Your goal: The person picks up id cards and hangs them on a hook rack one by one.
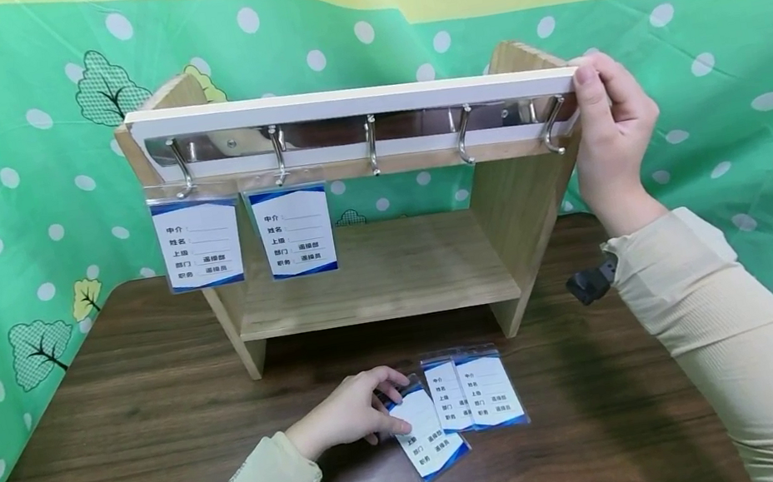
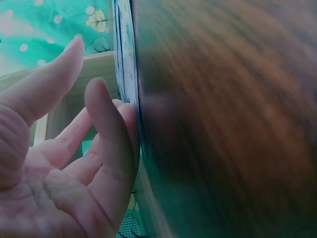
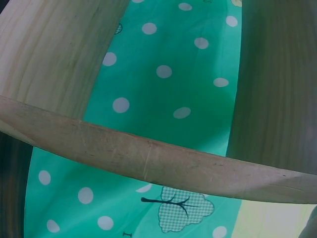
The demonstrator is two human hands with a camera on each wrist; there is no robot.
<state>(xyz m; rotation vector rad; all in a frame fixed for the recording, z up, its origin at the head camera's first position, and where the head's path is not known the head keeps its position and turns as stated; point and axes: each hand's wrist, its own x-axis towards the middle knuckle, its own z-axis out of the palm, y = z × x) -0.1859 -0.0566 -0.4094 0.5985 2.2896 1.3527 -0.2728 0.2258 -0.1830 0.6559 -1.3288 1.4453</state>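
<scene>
A white hook rail (image 1: 364,99) with several metal hooks runs along the front top of a wooden shelf (image 1: 375,264). At its right end my right hand (image 1: 614,125) grips it, thumb in front. Two badge holders, a left one (image 1: 199,241) and another (image 1: 294,230), hang from the two leftmost hooks. On the table, the fingers of my left hand (image 1: 353,411) touch a tilted badge holder (image 1: 433,440); the left wrist view shows its thumb and fingers spread apart. Beside it, two more badge holders (image 1: 490,393) lie overlapping.
The dark wooden table (image 1: 131,450) carries the shelf. Behind stands a green dotted curtain (image 1: 335,13). In the right wrist view, the shelf's side panel edge (image 3: 148,153) crosses the picture.
</scene>
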